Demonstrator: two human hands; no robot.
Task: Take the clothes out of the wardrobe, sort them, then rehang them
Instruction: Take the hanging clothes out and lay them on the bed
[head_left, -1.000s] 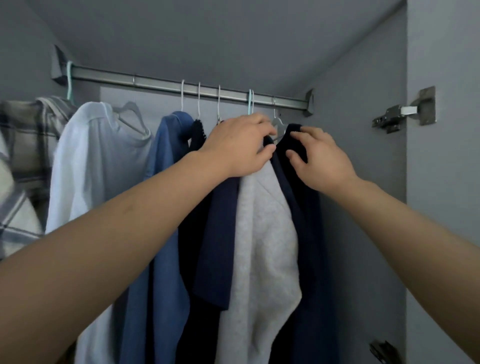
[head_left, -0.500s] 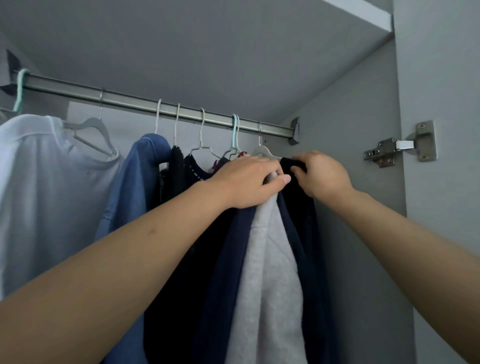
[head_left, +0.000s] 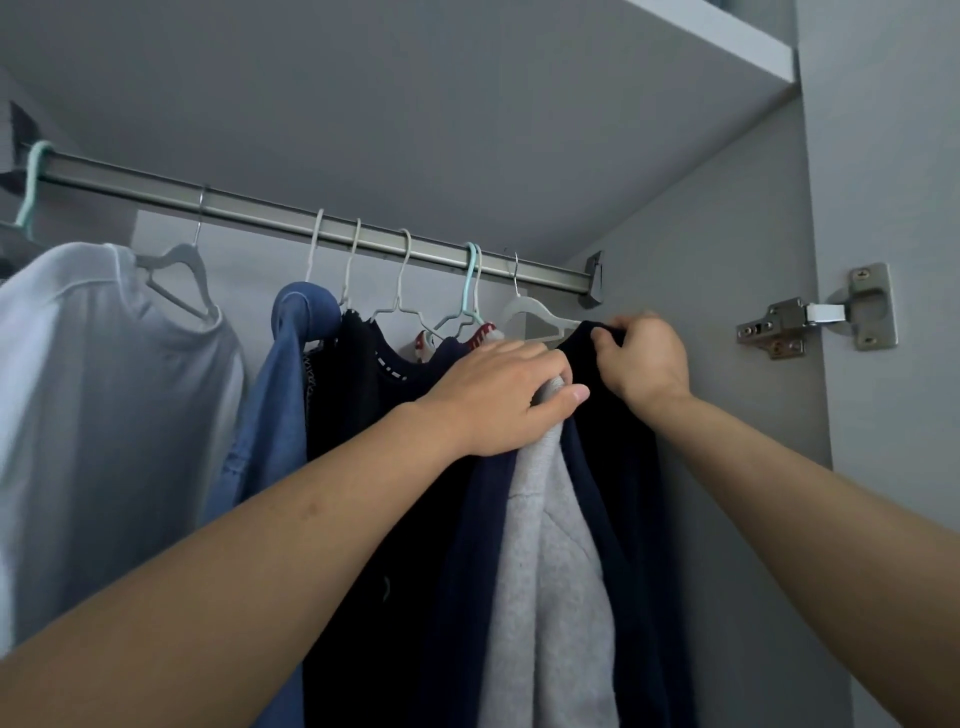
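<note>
Several garments hang from a metal rail (head_left: 249, 210) inside the wardrobe. At the right end hangs a dark navy garment (head_left: 618, 467) on a white hanger (head_left: 530, 312). My right hand (head_left: 641, 358) pinches its shoulder up by the hanger. Just left of it hangs a light grey garment (head_left: 550, 561); my left hand (head_left: 498, 395) grips its top, with the thumb round the grey collar. Further left hang another navy piece (head_left: 467, 545), a black top (head_left: 353, 395), a blue denim shirt (head_left: 283, 395) and a white shirt (head_left: 104, 415).
The wardrobe's grey side wall (head_left: 727, 312) stands close to the right of the clothes. A metal door hinge (head_left: 815, 314) is fixed at the right. A shelf (head_left: 467, 104) closes the space just above the rail. A teal hanger hook (head_left: 31, 187) sits at the rail's far left.
The view has tilted upward. My right hand went from resting on the navy garment to pinching its shoulder at the hanger. My left hand keeps its hold on the grey garment.
</note>
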